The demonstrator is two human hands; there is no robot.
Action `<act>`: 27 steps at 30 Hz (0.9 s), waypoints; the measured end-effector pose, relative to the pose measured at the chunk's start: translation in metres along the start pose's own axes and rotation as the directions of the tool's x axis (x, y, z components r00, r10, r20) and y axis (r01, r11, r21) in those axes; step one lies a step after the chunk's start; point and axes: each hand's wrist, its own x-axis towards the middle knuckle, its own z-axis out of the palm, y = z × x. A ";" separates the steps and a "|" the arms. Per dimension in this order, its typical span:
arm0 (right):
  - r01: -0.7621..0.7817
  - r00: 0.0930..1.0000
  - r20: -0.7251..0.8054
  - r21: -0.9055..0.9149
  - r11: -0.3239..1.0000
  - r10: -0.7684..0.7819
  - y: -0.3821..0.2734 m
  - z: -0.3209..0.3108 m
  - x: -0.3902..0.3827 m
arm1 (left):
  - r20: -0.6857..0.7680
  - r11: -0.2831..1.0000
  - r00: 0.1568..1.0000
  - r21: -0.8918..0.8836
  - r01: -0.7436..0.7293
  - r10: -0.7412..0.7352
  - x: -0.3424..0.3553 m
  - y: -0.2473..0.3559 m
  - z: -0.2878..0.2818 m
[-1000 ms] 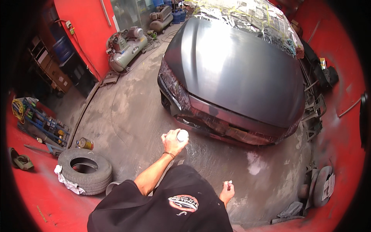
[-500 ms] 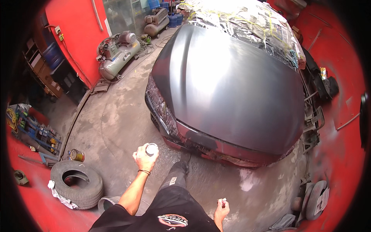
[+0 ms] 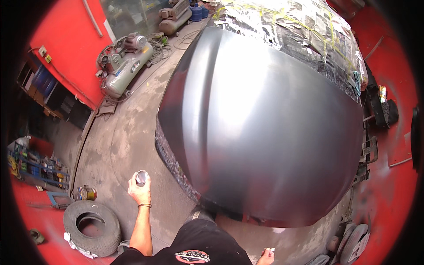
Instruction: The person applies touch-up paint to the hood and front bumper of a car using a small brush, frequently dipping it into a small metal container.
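My left hand is wrapped round a small round cup with a pale rim and greyish inside, held up over the concrete floor left of the car. Low at the bottom edge, my right hand is partly cut off by the frame. Its fingers are pinched on a small whitish thing, too little of which shows to name. Ahead of me stands a car with a smooth dark grey hood, bright with reflected light. Neither hand touches the hood.
Newspaper and yellow tape cover the car's windshield area. A tire and a paint can stand on the left floor. Farther back are an air compressor and loose hoses. Wheels lie at the lower right.
I am nearer the hood, which fills more of the view. My left hand with the cup has shifted left and slightly down; my right hand has moved lower, toward the bottom edge.
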 end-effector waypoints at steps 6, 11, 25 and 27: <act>-0.021 0.995 -0.101 -0.148 0.989 0.006 -0.153 0.023 -0.013 | -0.025 0.998 0.998 0.037 0.057 -0.056 0.067 0.019 0.045; 0.002 0.992 -0.122 -0.270 0.963 -0.036 -0.207 0.043 0.001 | -0.017 0.987 0.988 -0.035 0.155 -0.156 0.097 0.038 0.076; 0.276 0.961 -0.067 0.336 0.901 -0.270 -0.404 0.116 0.091 | 0.002 0.985 0.989 -0.093 0.148 -0.148 0.102 0.053 0.088; 0.320 0.942 -0.021 0.350 0.880 -0.334 -0.416 0.126 0.088 | -0.062 0.990 0.993 -0.106 0.098 -0.105 0.094 0.047 0.087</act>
